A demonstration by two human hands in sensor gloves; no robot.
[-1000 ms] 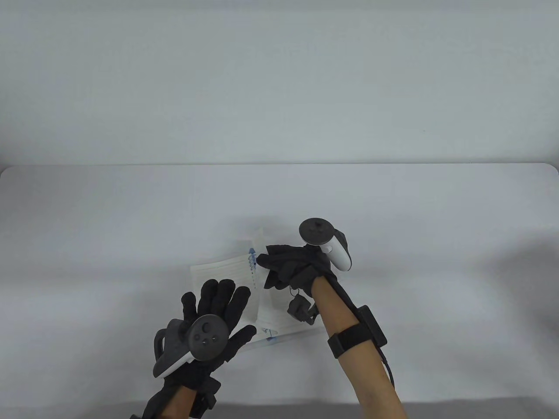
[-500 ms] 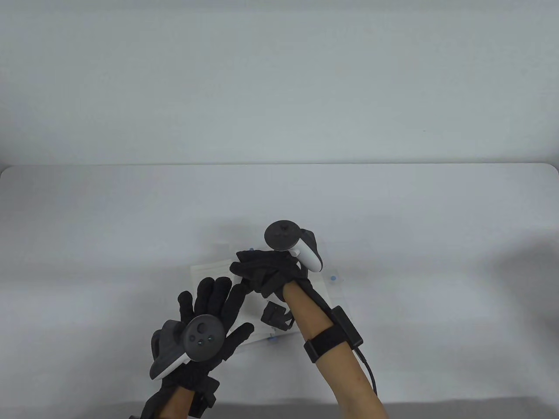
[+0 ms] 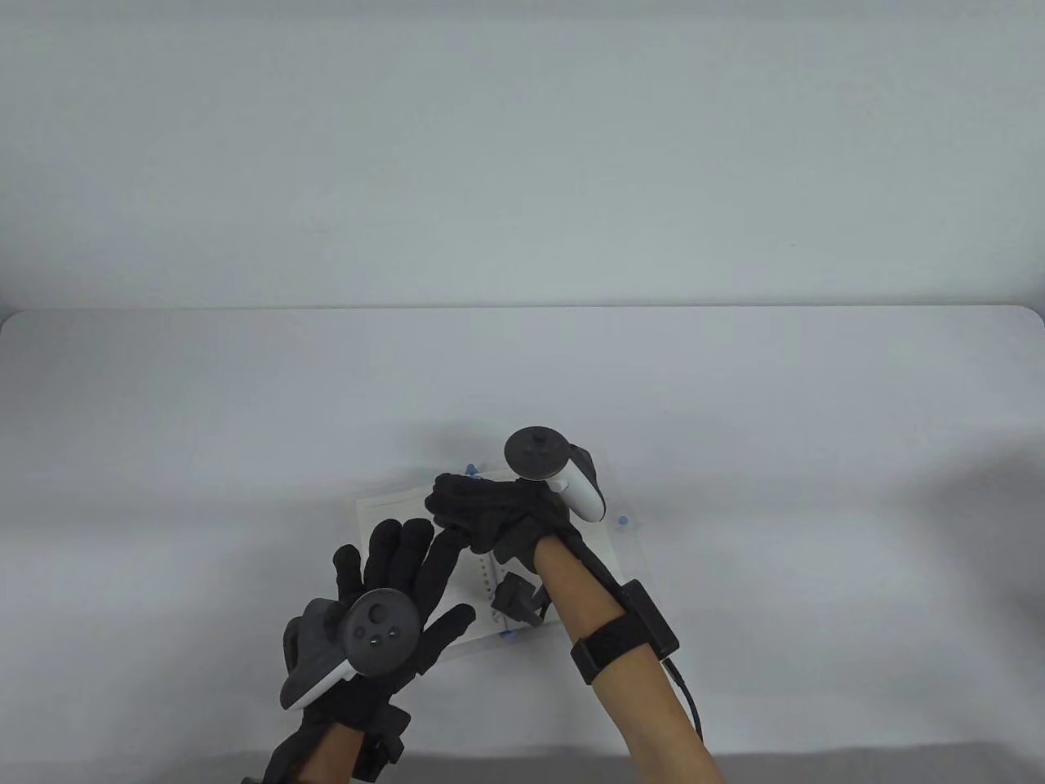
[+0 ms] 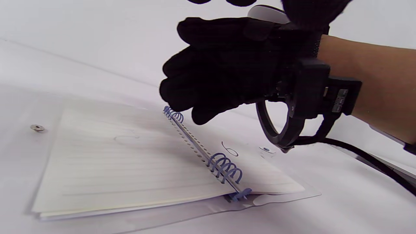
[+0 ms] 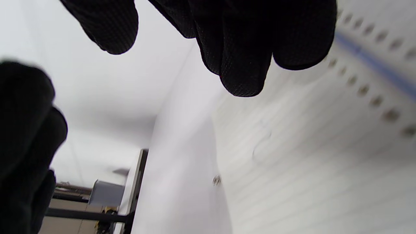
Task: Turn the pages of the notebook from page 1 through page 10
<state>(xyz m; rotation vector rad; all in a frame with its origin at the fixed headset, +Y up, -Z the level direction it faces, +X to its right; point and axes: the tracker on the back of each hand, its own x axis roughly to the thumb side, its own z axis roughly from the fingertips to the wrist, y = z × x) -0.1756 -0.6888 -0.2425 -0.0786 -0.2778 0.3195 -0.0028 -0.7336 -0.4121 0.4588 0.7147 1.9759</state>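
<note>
Here the notebook (image 3: 490, 563) lies open and flat near the front middle of the table (image 3: 735, 392), inside a clear sleeve whose edge juts out past the pages on the right. Its blue spiral (image 4: 224, 167) runs between the two lined pages; the right page bears a handwritten 6 (image 4: 230, 149). Wide bare tabletop stretches behind the notebook and to both sides, while the front edge is near, just behind the wrists.

The left hand (image 3: 392, 604) lies flat with fingers spread apart, resting on the left page and the table in front of it. The right hand (image 3: 490, 510) hangs over the far end of the spiral with its fingers curled loosely together; in the left wrist view a gap shows between the fingertips and the paper, and they hold nothing. From the right wrist view the fingers (image 5: 243, 48) hang just above the lined page, though that view is blurred, so I cannot tell whether any tip brushes it.

A second ago the right hand held a page standing upright above the spiral; half a second ago it had swept left and the page was down. Since then the hand has sunk slightly and drifted a little right, and the punched holes beside the spiral have come into view below it. The left hand has barely moved.
</note>
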